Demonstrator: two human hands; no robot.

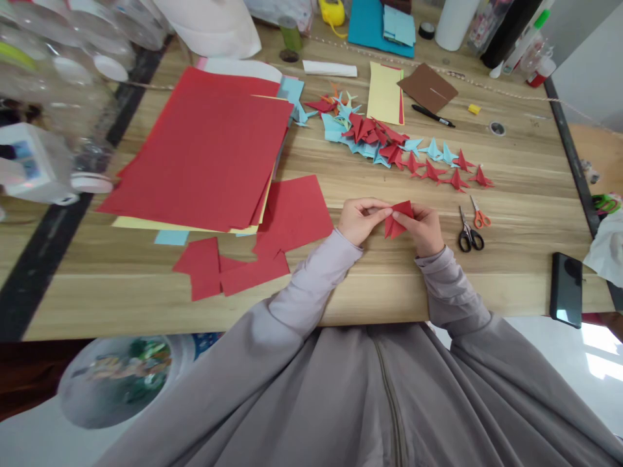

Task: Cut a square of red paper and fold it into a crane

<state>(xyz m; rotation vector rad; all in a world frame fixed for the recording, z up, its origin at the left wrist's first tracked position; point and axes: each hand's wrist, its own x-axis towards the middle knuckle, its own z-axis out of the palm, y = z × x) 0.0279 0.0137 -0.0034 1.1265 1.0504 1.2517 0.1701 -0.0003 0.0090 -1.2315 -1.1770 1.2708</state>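
Between my two hands is a small piece of folded red paper (402,210), held just above the wooden table. My left hand (361,219) pinches its left edge with thumb and fingertips. From the other side, my right hand (422,227) grips it, the thumb lying across its front. Pointed flaps show at the bottom of the fold. Beyond my hands lie folded red paper cranes (431,171) and blue paper cranes (432,149), with more heaped in a pile (367,133). Black scissors (469,237) and small orange scissors (481,215) rest right of my right hand.
Large red sheets (209,143) are stacked at left, with loose red pieces (204,269) in front. A phone (566,289) lies near the right edge. Yellow paper strips (384,94), a brown sheet (429,91) and a black pen (433,115) lie farther back. A bin (131,383) stands below.
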